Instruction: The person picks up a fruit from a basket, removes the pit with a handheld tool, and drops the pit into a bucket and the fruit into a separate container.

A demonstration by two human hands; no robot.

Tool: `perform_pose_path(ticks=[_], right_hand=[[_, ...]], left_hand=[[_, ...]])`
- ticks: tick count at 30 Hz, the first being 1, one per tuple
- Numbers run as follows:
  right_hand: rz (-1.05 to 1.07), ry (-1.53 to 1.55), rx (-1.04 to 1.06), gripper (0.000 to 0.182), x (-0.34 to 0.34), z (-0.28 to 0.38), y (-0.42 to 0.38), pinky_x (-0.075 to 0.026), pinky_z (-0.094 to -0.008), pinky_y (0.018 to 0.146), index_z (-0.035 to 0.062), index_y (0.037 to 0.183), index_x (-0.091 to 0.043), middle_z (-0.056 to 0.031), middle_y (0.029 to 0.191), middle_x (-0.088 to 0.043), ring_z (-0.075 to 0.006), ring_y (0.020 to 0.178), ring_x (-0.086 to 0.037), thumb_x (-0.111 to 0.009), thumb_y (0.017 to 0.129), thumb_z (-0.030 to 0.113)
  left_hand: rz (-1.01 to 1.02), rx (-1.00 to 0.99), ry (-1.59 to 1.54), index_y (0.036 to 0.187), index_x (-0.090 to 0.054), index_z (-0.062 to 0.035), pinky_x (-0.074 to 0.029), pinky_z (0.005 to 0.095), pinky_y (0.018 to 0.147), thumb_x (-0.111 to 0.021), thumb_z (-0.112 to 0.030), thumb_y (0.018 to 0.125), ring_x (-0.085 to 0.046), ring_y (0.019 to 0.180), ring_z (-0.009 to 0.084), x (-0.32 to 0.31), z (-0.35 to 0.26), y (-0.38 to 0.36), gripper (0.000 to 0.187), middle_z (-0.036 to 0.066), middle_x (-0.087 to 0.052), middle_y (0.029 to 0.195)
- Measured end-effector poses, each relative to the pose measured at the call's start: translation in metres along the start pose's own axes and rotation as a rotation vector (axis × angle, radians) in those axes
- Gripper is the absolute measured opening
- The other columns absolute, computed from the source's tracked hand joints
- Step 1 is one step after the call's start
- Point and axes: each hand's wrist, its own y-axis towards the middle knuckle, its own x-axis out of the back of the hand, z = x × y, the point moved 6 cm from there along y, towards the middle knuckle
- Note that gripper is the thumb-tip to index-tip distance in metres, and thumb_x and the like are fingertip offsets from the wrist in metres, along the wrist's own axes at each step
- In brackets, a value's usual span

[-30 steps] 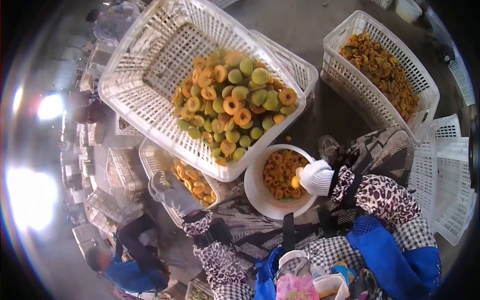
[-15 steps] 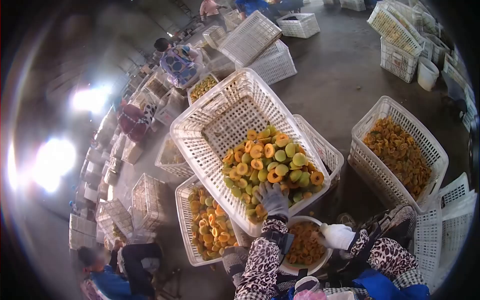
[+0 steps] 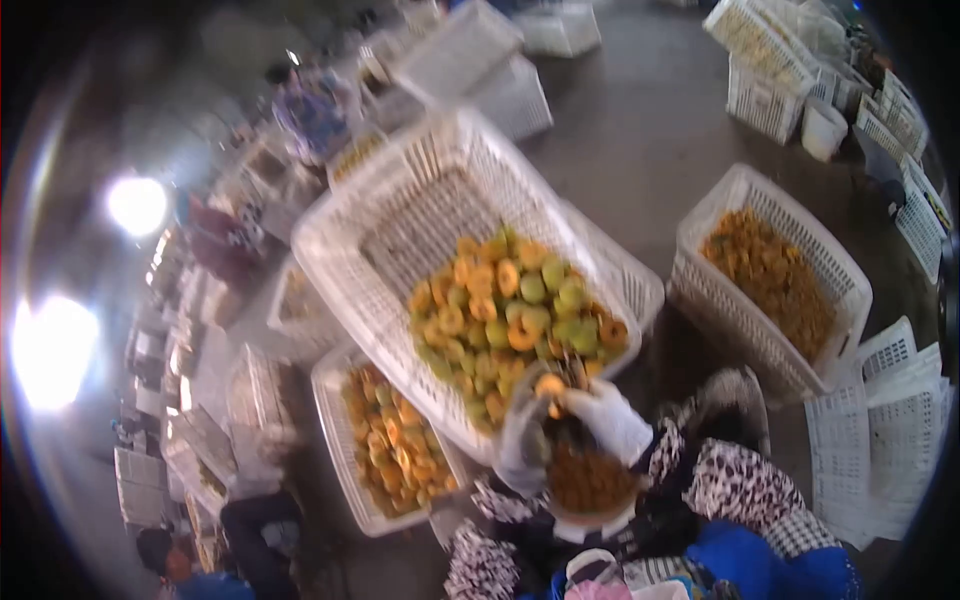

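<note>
My left hand (image 3: 522, 435), in a grey glove, is closed around an apricot half (image 3: 549, 384) with its orange flesh facing up. Close against it, my right hand (image 3: 610, 420) in a white glove is also closed; a thin dark item (image 3: 575, 370) shows at its fingertips, too blurred to name. Both hands are over the near corner of a large white crate (image 3: 350, 290), which holds a heap of green and orange apricots (image 3: 500, 310), some cut open. Beneath my hands, a white bucket (image 3: 592, 528) contains orange-brown fruit pieces (image 3: 590, 484).
A crate of apricot halves (image 3: 395, 450) stands at the lower left. On the right is another crate (image 3: 850, 275) full of darker orange pieces. Stacked crates (image 3: 765, 95) and a white pail (image 3: 824, 130) are farther back. Other people sit at the left, one in blue (image 3: 215, 585).
My left hand has left the apricot heap and come back beside my right hand, now with an apricot half. My right hand has risen from the bucket. The view has shifted.
</note>
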Motion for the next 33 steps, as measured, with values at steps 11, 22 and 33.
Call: perform_pose_path(ticks=[11,22,33], right_hand=[[0.168,-1.228,0.129,0.031,-0.048,0.003,-0.009,-0.05,-0.0444,0.059,0.0023,0.093,-0.053,-0.0187,0.074,-0.062,-0.0379,0.069,-0.063,-0.062,0.086,0.03],[0.201,-1.328,0.086,0.033,-0.05,-0.01,-0.001,-0.051,-0.0454,0.057,0.0012,0.096,-0.05,-0.0169,0.074,-0.062,-0.039,0.067,-0.063,-0.065,0.084,0.029],[0.48,-0.538,-0.413,0.022,-0.052,-0.02,-0.018,-0.049,-0.0317,0.052,0.0035,0.096,-0.058,-0.0098,0.063,-0.059,-0.0202,0.056,-0.061,-0.052,0.085,0.021]], left_hand=[[-0.538,0.649,-0.277,0.129,-0.043,0.0006,-0.058,0.0373,0.08,-0.072,-0.001,0.081,-0.063,0.094,0.0284,0.05,0.033,-0.044,0.056,0.021,-0.055,0.114],[-0.653,0.958,-0.722,0.099,-0.057,0.0017,-0.052,0.0346,0.082,-0.032,-0.035,0.103,-0.064,0.088,0.0251,0.033,0.006,-0.027,0.045,0.016,-0.063,0.088],[-0.596,1.115,-0.472,0.09,-0.058,0.0014,-0.053,0.0347,0.063,-0.046,-0.038,0.097,-0.063,0.068,0.0254,0.035,0.0,-0.026,0.042,0.013,-0.059,0.077]])
